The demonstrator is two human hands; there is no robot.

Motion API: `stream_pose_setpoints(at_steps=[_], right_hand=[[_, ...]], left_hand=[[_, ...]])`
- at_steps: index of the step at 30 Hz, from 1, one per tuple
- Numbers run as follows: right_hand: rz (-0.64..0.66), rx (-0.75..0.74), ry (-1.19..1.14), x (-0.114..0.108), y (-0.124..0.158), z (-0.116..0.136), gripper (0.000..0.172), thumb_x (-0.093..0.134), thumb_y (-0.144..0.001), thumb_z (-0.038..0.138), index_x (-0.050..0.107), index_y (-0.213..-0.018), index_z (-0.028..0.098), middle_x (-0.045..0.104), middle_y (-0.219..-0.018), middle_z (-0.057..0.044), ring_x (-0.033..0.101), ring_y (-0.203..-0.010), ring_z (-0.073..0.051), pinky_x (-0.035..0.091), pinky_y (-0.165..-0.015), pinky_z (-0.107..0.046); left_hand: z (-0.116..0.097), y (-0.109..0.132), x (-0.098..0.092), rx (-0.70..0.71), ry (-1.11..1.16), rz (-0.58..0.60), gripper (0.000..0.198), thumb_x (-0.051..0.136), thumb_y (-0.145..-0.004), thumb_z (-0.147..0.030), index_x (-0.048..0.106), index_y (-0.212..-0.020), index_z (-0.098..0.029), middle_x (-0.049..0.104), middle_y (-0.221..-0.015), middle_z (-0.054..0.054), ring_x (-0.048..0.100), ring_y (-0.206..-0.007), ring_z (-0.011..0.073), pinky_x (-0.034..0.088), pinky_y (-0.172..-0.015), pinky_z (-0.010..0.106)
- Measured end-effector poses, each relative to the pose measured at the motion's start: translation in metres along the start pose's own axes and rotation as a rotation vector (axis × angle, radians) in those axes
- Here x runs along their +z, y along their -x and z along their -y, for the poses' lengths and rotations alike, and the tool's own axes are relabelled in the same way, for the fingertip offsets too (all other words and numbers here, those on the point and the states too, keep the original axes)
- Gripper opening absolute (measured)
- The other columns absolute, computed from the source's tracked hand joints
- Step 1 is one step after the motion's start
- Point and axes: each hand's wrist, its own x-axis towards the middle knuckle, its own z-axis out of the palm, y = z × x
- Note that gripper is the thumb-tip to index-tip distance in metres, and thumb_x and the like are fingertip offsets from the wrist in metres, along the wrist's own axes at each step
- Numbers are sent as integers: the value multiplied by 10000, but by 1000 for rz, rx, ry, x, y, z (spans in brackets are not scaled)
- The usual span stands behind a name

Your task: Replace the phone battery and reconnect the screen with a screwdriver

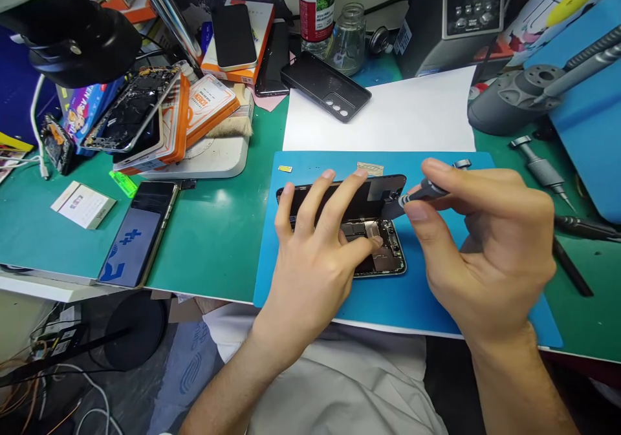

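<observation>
An opened phone lies on the blue mat (pixel 422 309); its body (pixel 395 264) shows internal parts, and its screen (pixel 356 201) is tilted up along the far side. My left hand (pixel 323 247) is spread over the phone, fingers along the raised screen and thumb over the internals, partly hiding both. Between thumb and forefinger, my right hand (pixel 485 241) pinches a small grey screwdriver (pixel 427 190), its near end beside the right edge of the raised screen. The tip is hard to make out.
Behind the mat, a black phone cover (pixel 334 89) overlaps white paper (pixel 388 121). Another phone (pixel 138 234) lies left, near stacked boxes (pixel 208 102). Right of the mat are a second screwdriver (pixel 543 167) and a grey stand base (pixel 519 99). A black microscope head (pixel 82 41) hangs upper left.
</observation>
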Motion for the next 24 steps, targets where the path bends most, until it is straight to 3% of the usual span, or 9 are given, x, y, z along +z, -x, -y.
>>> stream_pose_setpoints(at_steps=[3, 5, 9, 12, 15, 18, 21, 24], right_hand=[[42, 42, -7, -1, 0, 1, 662, 717, -933, 90, 598, -1486, 434, 750, -1313, -7, 756, -1036, -263, 649, -782, -475], [18, 7, 30, -2, 0, 1, 659, 770, -903, 117, 621, -1465, 428, 763, -1242, -8, 744, -967, -247, 647, -773, -467], [-2, 20, -11, -2, 0, -1, 634, 753, -911, 117, 626, -1468, 392, 750, -1282, -35, 740, -1040, -264, 642, -753, -451], [-12, -19, 5, -1, 1, -2, 664, 795, -871, 103, 637, -1463, 361, 764, -1241, -31, 734, -920, -232, 637, -759, -450], [23, -21, 18, 0, 2, 0, 748, 832, -851, 157, 575, -1518, 374, 724, -1326, -33, 715, -1053, -245, 646, -722, -412], [64, 28, -13, 0, 5, 4, 698, 700, -937, 155, 523, -1558, 420, 677, -1427, -25, 705, -1196, -275, 670, -721, -421], [74, 78, -20, -2, 8, 5, 665, 587, -983, 161, 499, -1581, 439, 654, -1473, -35, 708, -1220, -311, 675, -716, -452], [55, 99, 32, -3, 11, 3, 736, 680, -934, 175, 477, -1593, 430, 654, -1461, -53, 716, -1196, -315, 669, -705, -433]], left_hand=[[0, -1, 2, -4, -3, -1, 115, 711, -999, -245, 798, -983, -318, 502, -1678, 19, 373, -1603, 290, 144, -1352, 629], [0, 0, 2, -2, -6, -6, 158, 701, -994, -193, 797, -990, -318, 498, -1681, 9, 370, -1606, 286, 144, -1355, 624], [0, 0, 2, -1, -5, -8, 187, 702, -981, -150, 789, -994, -315, 501, -1679, 12, 371, -1606, 283, 157, -1349, 630], [0, 0, 0, -7, -9, 4, 177, 705, -982, -162, 783, -998, -321, 494, -1685, 11, 370, -1607, 281, 156, -1348, 633], [-1, 0, -2, -7, 3, 23, 147, 711, -983, -193, 780, -984, -322, 471, -1700, 4, 361, -1611, 288, 149, -1350, 635], [-1, 0, -3, -11, 22, 34, 88, 718, -991, -266, 784, -981, -323, 463, -1704, 13, 355, -1612, 296, 147, -1347, 647], [-1, 1, -3, -16, 28, 33, 86, 712, -997, -294, 789, -971, -323, 462, -1704, 20, 350, -1614, 300, 142, -1345, 656], [-1, 1, -3, -14, 36, 30, 90, 709, -1000, -300, 792, -979, -327, 467, -1700, 19, 351, -1613, 298, 137, -1346, 655]])
